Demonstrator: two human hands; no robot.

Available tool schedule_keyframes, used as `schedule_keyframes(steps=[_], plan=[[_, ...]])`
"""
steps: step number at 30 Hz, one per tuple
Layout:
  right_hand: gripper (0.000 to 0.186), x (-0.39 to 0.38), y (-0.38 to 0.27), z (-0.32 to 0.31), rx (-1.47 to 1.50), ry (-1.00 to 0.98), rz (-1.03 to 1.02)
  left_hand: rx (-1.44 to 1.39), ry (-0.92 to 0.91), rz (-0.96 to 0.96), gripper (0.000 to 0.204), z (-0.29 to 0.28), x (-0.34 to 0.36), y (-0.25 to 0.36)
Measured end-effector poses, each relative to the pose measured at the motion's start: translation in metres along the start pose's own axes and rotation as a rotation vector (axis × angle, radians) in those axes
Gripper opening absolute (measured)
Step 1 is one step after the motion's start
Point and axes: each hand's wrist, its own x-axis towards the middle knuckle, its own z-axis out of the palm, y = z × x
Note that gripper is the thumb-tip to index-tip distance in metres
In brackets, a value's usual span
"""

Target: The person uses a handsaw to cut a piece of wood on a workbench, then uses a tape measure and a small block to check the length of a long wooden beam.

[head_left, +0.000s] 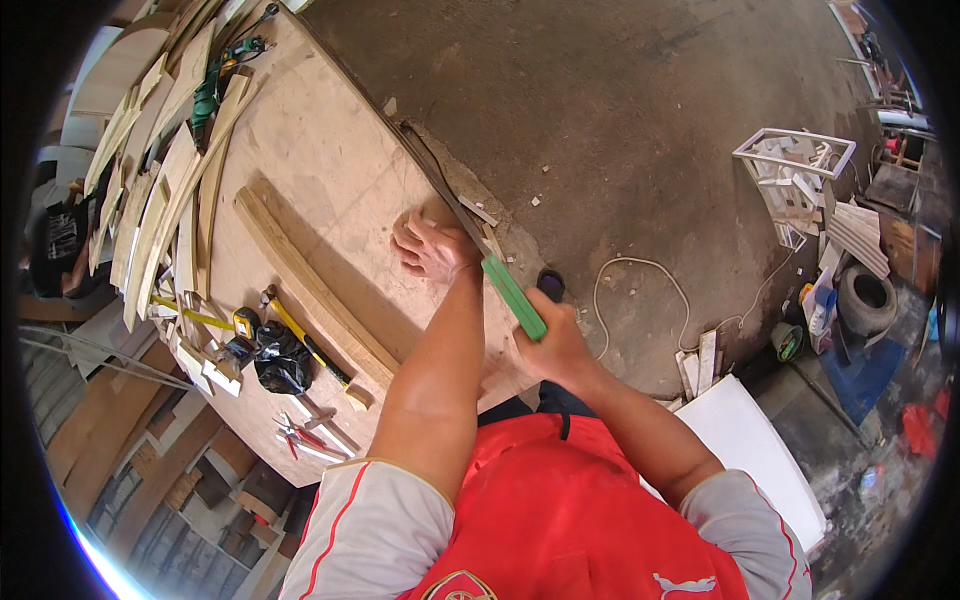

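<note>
My right hand (556, 345) is closed around the green handle of a hand saw (508, 292). The saw's narrow dark blade runs forward from the handle along the right edge of the plywood sheet (330, 130). Just left of the blade, my left hand (434, 248) rests on the sheet with its fingers spread and slightly bent. A small strip of wood (492, 238) shows beside the blade near the handle. Where the teeth meet the wood cannot be made out.
On the sheet lie a thick wooden strip (310, 285), a yellow-handled hammer (305, 335), a tape measure (246, 321), a black plastic bag (283, 358) and red-handled pliers (291, 432). A green power drill (207, 95) sits among wood strips at left. A white frame (795, 160) with offcuts stands right.
</note>
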Motion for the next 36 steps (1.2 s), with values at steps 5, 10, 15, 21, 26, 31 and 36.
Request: schedule_keyframes(steps=[5, 10, 15, 21, 26, 31, 36], plan=[[0.020, -0.028, -0.017, -0.015, 0.068, 0.009, 0.002, 0.083, 0.066, -0.004, 0.031, 0.002, 0.001, -0.006], [0.019, 0.030, -0.006, 0.011, -0.067, -0.044, 0.104, -0.031, -0.045, 0.001, 0.033, -0.001, 0.001, -0.001], [0.016, -0.012, -0.021, -0.010, 0.124, 0.028, 0.003, 0.030, -0.019, -0.017, 0.034, -0.001, 0.000, -0.005], [0.031, 0.018, -0.002, 0.002, -0.063, -0.047, 0.087, 0.004, -0.044, -0.014, 0.036, -0.003, 0.001, -0.005], [0.017, -0.005, 0.005, 0.007, 0.075, 0.043, -0.016, 0.013, 0.003, 0.015, 0.036, -0.002, 0.003, 0.002], [0.022, -0.008, -0.012, -0.008, 0.068, 0.008, 0.065, 0.041, 0.013, -0.019, 0.036, -0.002, -0.002, -0.002], [0.023, 0.004, 0.008, 0.002, 0.051, 0.021, 0.034, -0.010, -0.022, 0.000, 0.035, -0.006, -0.002, 0.007]])
